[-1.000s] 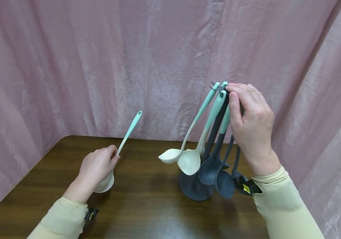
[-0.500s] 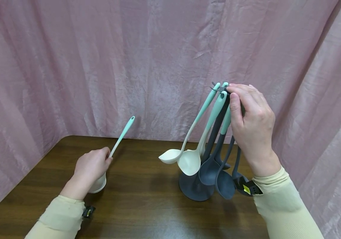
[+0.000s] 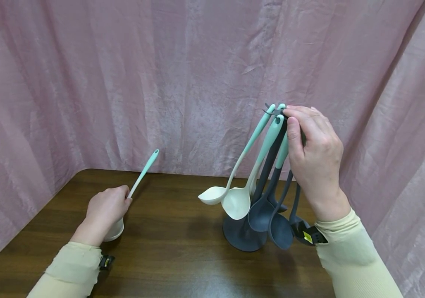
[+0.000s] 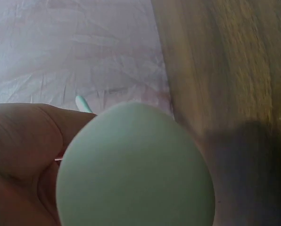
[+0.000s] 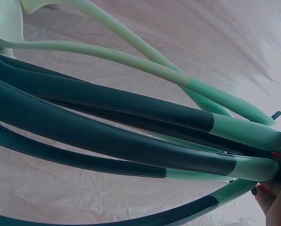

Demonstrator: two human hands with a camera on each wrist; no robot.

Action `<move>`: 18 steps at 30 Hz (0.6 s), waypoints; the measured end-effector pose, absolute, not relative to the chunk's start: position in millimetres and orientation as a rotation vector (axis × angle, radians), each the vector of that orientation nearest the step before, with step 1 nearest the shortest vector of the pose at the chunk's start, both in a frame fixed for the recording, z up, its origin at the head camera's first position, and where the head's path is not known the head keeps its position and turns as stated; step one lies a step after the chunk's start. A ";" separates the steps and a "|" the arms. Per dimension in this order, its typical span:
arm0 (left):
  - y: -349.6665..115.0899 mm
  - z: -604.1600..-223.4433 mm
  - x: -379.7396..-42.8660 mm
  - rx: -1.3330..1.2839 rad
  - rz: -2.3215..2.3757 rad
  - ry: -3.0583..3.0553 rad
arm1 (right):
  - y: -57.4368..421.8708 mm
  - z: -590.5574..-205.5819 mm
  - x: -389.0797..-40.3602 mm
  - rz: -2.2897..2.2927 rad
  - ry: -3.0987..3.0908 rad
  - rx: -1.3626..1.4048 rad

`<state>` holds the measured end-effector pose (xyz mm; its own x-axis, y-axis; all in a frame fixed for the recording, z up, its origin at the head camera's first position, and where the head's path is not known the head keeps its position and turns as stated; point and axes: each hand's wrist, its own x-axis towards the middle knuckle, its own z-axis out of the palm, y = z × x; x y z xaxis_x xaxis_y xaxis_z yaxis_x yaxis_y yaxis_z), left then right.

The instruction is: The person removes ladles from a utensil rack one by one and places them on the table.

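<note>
My left hand (image 3: pixel 106 209) grips a white ladle (image 3: pixel 145 170) by the lower part of its handle, over the left of the table. Its mint handle end points up and away; the bowl is partly hidden behind the hand. The left wrist view shows the bowl's rounded back up close. My right hand (image 3: pixel 318 153) holds the top of a dark utensil stand (image 3: pixel 236 242) between thumb and fingers. From its hooks hang a white ladle with a pointed lip (image 3: pixel 211 195), a white round ladle (image 3: pixel 236 204) and several dark utensils with mint handle ends.
A brown wooden table (image 3: pixel 168 244) lies under everything. Pink curtains (image 3: pixel 123 82) hang behind it and at both sides, close to the table's back edge. The hanging bowls spread out around the stand's round base.
My left hand has moved left with the ladle, and the handle end has gone left and lower. The right hand and the stand have barely moved.
</note>
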<state>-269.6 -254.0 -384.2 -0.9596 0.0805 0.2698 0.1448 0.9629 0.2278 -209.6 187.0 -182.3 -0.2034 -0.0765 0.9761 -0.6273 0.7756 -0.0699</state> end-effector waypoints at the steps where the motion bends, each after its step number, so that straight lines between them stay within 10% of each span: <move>1: -255.0 -384.3 -269.5 -0.165 -0.358 -2.858 | 187.3 -182.5 -210.1 0.549 -1.724 0.556; 18: -284.5 -389.8 -266.3 -0.106 -0.340 -2.911 | 188.3 -182.3 -215.8 0.552 -1.715 0.572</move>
